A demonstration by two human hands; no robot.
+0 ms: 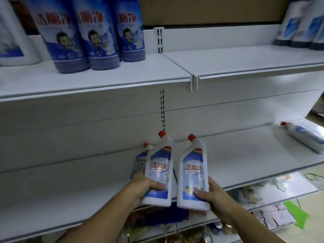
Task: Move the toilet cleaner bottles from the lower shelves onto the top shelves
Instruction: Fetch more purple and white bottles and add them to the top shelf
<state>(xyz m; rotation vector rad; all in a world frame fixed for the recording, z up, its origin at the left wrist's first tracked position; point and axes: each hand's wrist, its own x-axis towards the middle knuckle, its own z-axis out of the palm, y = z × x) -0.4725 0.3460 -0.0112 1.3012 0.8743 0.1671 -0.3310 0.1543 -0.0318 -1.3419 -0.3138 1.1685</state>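
**Step in hand: lift and transfer.** I read two white, red-capped bottles as already off the lower shelf (245, 155), held in front of its near edge.

**Grip state**
- Left hand (140, 187): fingers curled round the base of the left bottle (158, 172), thumb across the label.
- Right hand (216, 196): fingers wrapped round the base of the right bottle (192, 174), thumb on the front.
- Both bottles stand roughly upright, just beside each other. I cannot tell whether they touch.

**Other stock**
- A third bottle (140, 160) shows behind and left of the left bottle. Its base is hidden, so I cannot tell whether the left hand holds it too or it stands on the shelf.
- A lying bottle (303, 137) rests on its side at the far right of the lower shelf, cap pointing left.

**Destination:** the top shelf (245, 62). Blue bottles (73, 32) stand on its left section, and the middle of its right section is bare.

**Next move, as I judge it:**
1. Raise both hands above the top shelf's front lip.
2. Reach forward and seat each base flat on the bare part.
3. Keep the bottles upright on the way — both grips sit low, so they may tip.
4. Let go only once each base is down.

The lying bottle has yet to be moved.
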